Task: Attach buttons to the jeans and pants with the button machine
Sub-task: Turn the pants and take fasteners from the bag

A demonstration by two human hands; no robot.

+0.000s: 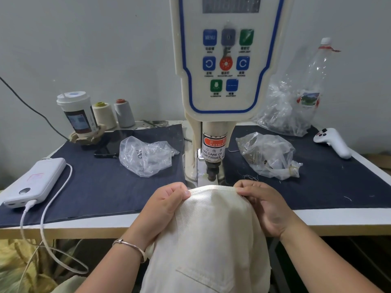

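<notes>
Matt cream twill pants (211,229) before the glossy plastic button machine (226,60), dark denim cloth (101,187), crinkled clear plastic bags (146,155) beside it.

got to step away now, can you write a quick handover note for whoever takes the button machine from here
Left hand: pinches the left side of the cream pants at the top edge.
Right hand: pinches the right side of the same edge.
The pants edge sits just in front of the button machine punch head, not yet under it.
Bags of parts lie on either side of the machine.
Done: no button visible on this pair.
Left: slide the edge under the punch, press, keep fingers away.
</notes>
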